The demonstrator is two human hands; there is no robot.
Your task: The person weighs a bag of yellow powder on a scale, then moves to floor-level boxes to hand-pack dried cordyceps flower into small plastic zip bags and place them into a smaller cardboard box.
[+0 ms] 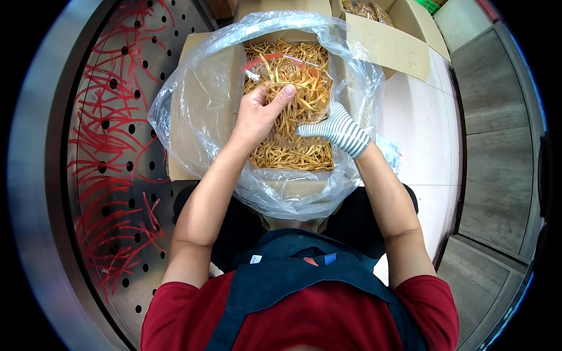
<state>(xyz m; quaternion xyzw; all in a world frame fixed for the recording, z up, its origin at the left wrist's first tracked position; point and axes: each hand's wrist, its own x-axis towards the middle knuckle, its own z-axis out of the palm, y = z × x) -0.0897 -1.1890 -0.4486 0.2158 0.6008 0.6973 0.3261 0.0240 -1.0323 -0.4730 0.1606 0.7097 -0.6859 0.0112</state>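
Note:
Between my hands is a clear plastic bag (285,129) with a red strip near its mouth, filled with dried yellow-brown strands that look like daylily buds. My left hand (259,109), bare, grips the bag's left side with the thumb over its front. On its lower right, my right hand (336,129) in a grey-and-white striped glove holds the bag, thumb across the front. Some strands (274,72) stick up at the bag's mouth. Below and behind it, loose strands (294,159) fill a cardboard box (197,101) lined with a large clear plastic liner (193,136).
To the left, many red strips (105,188) lie scattered on a perforated metal surface (145,267). Another open cardboard box (386,44) at the back right holds filled bags (366,11). Plastic packets (388,151) lie on the tiled floor (421,131). Grey panels (498,175) stand at far right.

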